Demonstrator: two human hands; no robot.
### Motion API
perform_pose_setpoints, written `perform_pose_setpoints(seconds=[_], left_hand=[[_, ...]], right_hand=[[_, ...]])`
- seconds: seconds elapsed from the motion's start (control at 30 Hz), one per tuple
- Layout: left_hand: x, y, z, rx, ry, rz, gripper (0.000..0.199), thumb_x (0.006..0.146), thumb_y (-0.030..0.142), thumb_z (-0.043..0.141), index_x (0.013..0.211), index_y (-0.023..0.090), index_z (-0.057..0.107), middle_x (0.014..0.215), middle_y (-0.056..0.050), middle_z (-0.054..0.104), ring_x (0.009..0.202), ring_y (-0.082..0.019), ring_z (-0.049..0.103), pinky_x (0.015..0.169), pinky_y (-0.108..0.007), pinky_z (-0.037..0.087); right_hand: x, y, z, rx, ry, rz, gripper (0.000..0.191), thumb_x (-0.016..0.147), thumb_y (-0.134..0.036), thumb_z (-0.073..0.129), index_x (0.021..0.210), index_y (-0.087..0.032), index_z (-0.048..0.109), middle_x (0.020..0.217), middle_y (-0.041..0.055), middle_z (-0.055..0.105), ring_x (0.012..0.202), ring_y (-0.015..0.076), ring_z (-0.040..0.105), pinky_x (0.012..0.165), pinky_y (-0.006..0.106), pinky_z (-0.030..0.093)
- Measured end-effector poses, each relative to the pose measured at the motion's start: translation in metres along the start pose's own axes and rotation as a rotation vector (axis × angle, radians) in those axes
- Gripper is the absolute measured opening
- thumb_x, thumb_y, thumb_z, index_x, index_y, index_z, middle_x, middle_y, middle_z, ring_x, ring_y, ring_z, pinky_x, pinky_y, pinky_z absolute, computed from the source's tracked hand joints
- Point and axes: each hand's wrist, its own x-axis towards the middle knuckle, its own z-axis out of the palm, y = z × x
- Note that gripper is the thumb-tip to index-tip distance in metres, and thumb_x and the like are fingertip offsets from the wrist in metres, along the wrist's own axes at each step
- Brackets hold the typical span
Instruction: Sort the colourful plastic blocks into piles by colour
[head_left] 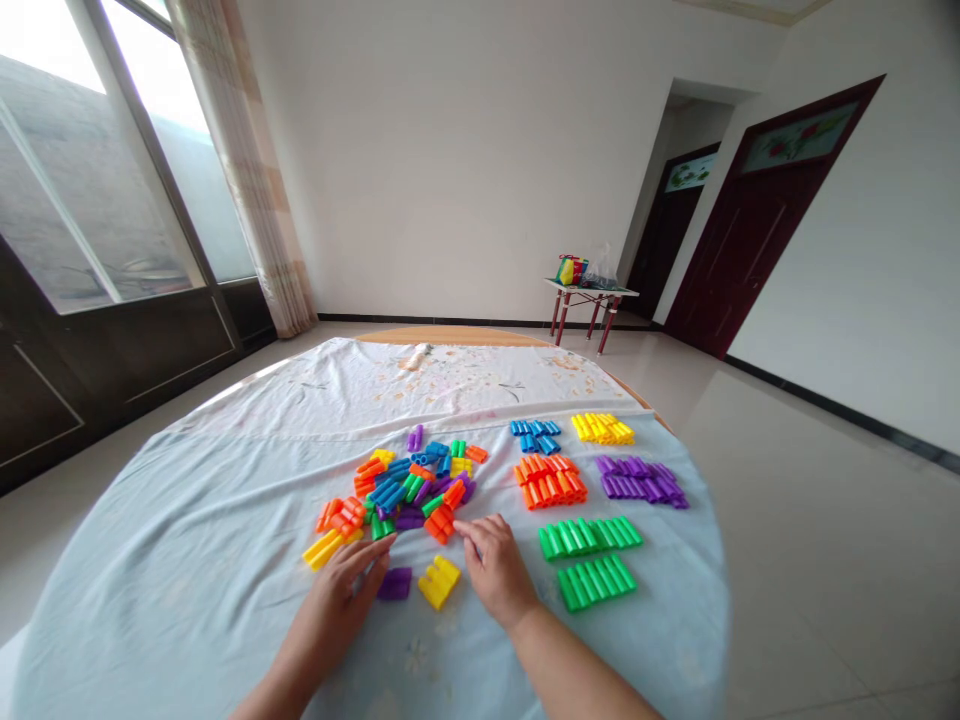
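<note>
A mixed pile of plastic tube-shaped building blocks lies in front of my hands, with blue blocks [390, 495] near its middle. My left hand [345, 588] is open at the pile's near left edge, fingers stretched toward a green block [382, 528]. Beside that hand lie a purple block [395, 584] and some yellow blocks [327, 548]. On the other side, my right hand [496, 562] has its index fingertip at an orange block [440, 524], not closed around it. Between both hands a yellow block [439, 581] rests on the cloth.
Sorted by colour at the right are blue [535, 436], yellow [603, 429], orange [551, 482], purple [642, 481] and green blocks [596, 583]. A pale cloth [187, 560] covers the round table. Farther back, a small table [592, 291] holds bags.
</note>
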Motion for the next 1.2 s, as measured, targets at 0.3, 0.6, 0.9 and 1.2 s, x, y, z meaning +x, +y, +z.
perform_pose_setpoints(seconds=[0.3,0.6,0.9,1.2], left_hand=[[-0.005,-0.013,0.008,-0.031,0.022,0.035,0.034,0.083,0.043,0.046,0.109,0.027,0.063,0.092,0.0,0.07,0.088,-0.016,0.063,0.081,-0.03,0.052],[-0.006,-0.02,0.01,-0.042,0.034,0.047,0.035,0.082,0.044,0.048,0.109,0.028,0.062,0.094,0.0,0.07,0.089,-0.016,0.063,0.082,-0.029,0.051],[0.012,0.013,0.01,0.01,-0.011,0.168,0.035,0.082,0.04,0.048,0.114,0.031,0.059,0.107,-0.005,0.066,0.099,-0.02,0.058,0.086,-0.035,0.049],[0.061,0.041,0.025,0.192,-0.283,0.291,0.047,0.073,0.014,0.048,0.115,0.033,0.058,0.118,-0.002,0.062,0.112,-0.022,0.05,0.094,-0.042,0.04]], right_hand=[[0.015,-0.011,0.004,-0.04,0.024,0.169,0.02,0.068,-0.023,0.071,0.087,-0.021,0.066,0.079,0.0043,0.063,0.08,0.0208,0.054,0.075,0.033,0.042],[0.029,-0.008,0.006,-0.043,-0.044,0.147,0.018,0.067,-0.016,0.072,0.083,-0.022,0.064,0.077,0.0017,0.064,0.079,0.0191,0.055,0.072,0.029,0.043],[0.015,-0.007,-0.012,0.017,-0.12,0.081,0.041,0.073,-0.013,0.065,0.112,-0.025,0.059,0.091,0.004,0.065,0.089,0.0209,0.056,0.083,0.034,0.044],[-0.033,-0.025,-0.034,0.085,-0.029,0.064,0.039,0.081,-0.008,0.052,0.113,-0.028,0.057,0.092,0.0018,0.064,0.089,0.0172,0.057,0.086,0.031,0.044]])
